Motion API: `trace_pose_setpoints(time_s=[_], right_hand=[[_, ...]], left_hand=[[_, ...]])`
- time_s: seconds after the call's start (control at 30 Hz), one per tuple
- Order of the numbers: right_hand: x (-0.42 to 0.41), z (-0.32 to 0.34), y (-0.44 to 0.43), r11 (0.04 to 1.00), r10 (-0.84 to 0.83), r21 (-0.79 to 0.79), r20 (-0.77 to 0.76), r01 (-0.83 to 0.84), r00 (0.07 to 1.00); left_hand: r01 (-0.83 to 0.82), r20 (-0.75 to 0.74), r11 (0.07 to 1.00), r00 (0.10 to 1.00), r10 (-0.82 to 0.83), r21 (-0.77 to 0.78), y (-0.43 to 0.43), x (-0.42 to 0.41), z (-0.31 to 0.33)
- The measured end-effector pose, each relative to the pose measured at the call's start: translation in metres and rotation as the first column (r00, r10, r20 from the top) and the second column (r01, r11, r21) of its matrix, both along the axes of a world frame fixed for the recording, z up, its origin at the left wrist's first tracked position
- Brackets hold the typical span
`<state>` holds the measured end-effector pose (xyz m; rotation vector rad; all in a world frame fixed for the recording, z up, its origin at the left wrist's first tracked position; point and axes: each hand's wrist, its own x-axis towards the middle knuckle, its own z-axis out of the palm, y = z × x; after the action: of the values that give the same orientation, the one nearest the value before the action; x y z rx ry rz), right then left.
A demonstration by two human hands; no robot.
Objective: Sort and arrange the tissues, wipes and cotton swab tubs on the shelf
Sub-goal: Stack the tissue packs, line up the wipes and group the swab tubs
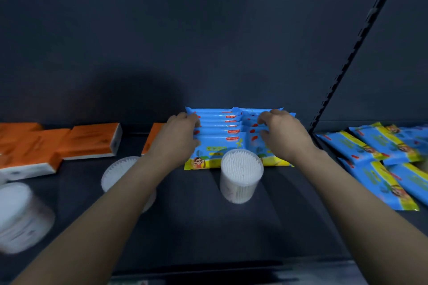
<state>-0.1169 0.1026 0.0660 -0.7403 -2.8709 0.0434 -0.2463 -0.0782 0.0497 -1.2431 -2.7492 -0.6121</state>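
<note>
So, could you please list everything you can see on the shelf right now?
Wipe packs, fanned rows: two rows side by side, count unclear, blue and yellow, centre back.
Loose wipe packs: at least five, blue and yellow, lying flat at right, past the upright.
Tissue packs: several, orange and white, left back.
Cotton swab tubs: three, clear with white swabs; one upright at centre front, two at left, blurred.
Shelf: one, dark grey.
Hands: left and right, fingers on the fanned rows.

Print on blue wipe packs (222, 132) too blurred to read; no other text legible.
</note>
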Motion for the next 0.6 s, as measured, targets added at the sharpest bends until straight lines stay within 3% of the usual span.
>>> trace_pose_setpoints(time_s=[0.13, 0.27, 0.43, 0.53, 0.6], right_hand=[[-0.026, 0.017, -0.035, 0.99, 0.134, -0.037, -0.093, -0.138, 0.987], [-0.066, 0.023, -0.078, 0.96, 0.267, -0.073, -0.044, -0.27, 0.963], [-0.115, 0.019, -0.119, 0.904, 0.415, -0.187, 0.175, -0.384, 0.893], [-0.137, 0.015, -0.127, 0.92, 0.382, -0.226, 0.332, -0.321, 0.862], [-0.149, 0.012, -0.128, 0.95, 0.311, -0.164, 0.441, -0.265, 0.842]], left_hand=[[-0.082, 0.015, 0.989, 0.997, 0.081, 0.12, -0.041, -0.017, 0.017], [-0.209, 0.063, 0.967, 0.977, 0.202, 0.143, -0.098, -0.041, 0.024], [-0.36, 0.112, 0.932, 0.929, 0.354, 0.036, -0.16, -0.07, 0.019], [-0.434, 0.159, 0.899, 0.885, 0.437, -0.057, -0.182, -0.082, 0.014], [-0.458, 0.189, 0.884, 0.863, 0.468, -0.093, -0.19, -0.088, 0.011]])
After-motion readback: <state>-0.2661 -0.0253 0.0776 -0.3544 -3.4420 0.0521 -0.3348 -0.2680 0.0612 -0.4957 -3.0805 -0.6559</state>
